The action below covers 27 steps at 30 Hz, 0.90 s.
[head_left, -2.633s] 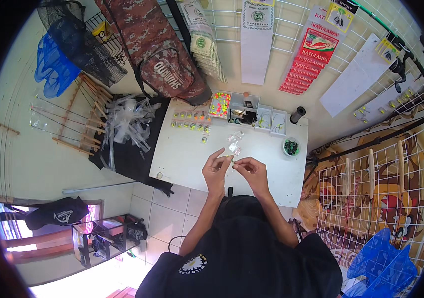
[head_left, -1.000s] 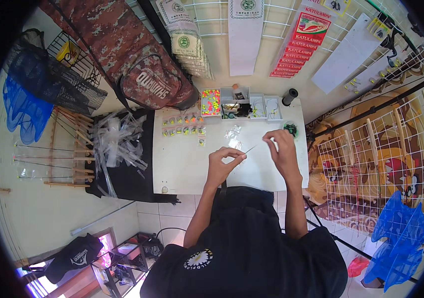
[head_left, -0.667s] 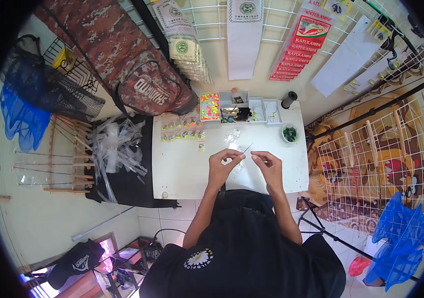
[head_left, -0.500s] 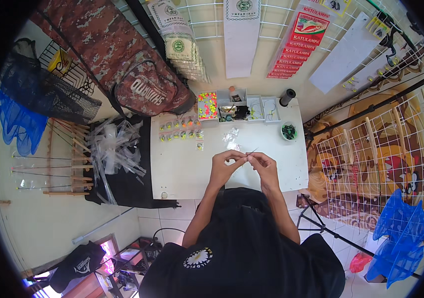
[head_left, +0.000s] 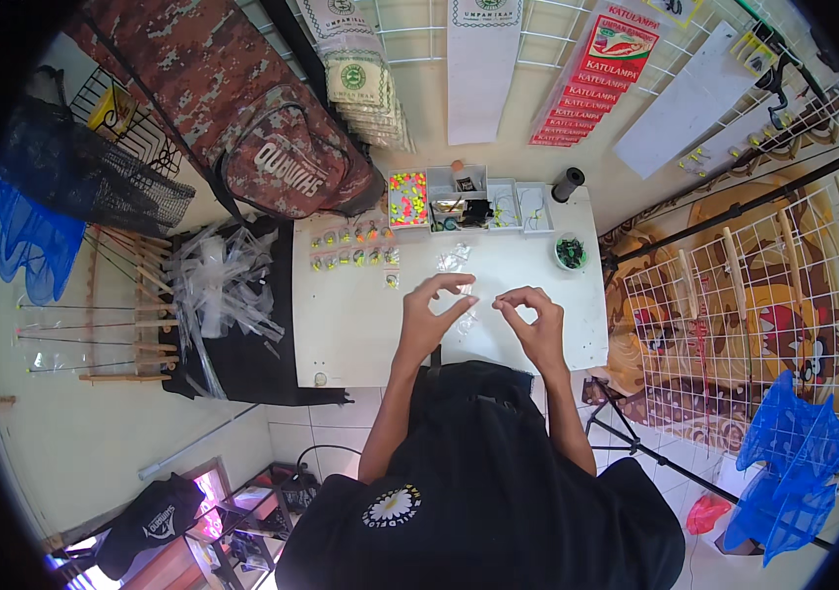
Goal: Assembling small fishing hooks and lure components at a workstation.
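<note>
Above the white table (head_left: 370, 339), my left hand (head_left: 429, 320) has its thumb and forefinger spread, with nothing visible between them. My right hand (head_left: 539, 324) is just to its right, thumb and forefinger pinched together. Whatever is in that pinch is too small to make out. Small clear plastic packets (head_left: 454, 258) lie beyond my hands, and more clear plastic (head_left: 466, 323) shows on the table between them. Farther left are rows of small packets (head_left: 352, 246) with bright yellow and orange pieces inside.
Along the table's back stand a box of bright beads (head_left: 407, 200), a grey divided tray (head_left: 459, 214) and white boxes (head_left: 535, 208). A black cylinder (head_left: 568, 185) and a tub of dark green pieces (head_left: 570, 253) are at right. Plastic sleeves (head_left: 223, 285) pile up at left.
My hands were fingertip to fingertip around a thin, pointed piece; now they are apart. The left fingers have opened, while the right hand has shifted slightly right, still pinched.
</note>
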Each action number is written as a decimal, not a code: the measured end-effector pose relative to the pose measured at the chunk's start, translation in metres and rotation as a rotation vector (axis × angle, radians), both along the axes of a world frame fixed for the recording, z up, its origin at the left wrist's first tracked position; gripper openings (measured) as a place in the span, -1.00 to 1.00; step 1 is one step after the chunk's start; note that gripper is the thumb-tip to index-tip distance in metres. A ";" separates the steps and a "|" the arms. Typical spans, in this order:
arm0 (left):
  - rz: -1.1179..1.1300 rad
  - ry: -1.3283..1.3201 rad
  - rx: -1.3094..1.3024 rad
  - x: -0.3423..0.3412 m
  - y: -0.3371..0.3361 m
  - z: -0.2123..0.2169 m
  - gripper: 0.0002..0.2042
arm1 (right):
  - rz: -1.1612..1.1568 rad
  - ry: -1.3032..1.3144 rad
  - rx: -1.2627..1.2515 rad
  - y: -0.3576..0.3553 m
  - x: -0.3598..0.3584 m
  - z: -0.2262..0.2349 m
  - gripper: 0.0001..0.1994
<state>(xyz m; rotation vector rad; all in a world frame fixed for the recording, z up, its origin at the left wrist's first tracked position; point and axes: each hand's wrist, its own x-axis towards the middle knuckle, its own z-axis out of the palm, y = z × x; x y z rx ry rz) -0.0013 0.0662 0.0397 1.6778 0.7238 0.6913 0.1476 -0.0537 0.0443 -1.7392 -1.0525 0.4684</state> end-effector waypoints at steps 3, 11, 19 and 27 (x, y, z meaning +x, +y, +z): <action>0.065 0.000 0.132 -0.002 0.003 0.010 -0.72 | -0.001 -0.184 -0.030 0.002 0.004 0.011 -0.87; -0.160 0.077 0.658 -0.002 0.001 0.034 -0.72 | 0.166 -0.302 -0.087 0.004 0.009 0.027 -0.74; -0.241 0.091 0.702 0.001 0.008 0.020 -0.75 | 0.252 -0.343 -0.150 0.002 0.009 0.041 -0.78; -0.270 0.100 0.599 0.000 0.009 0.020 -0.74 | 0.278 -0.312 -0.149 0.000 0.009 0.045 -0.80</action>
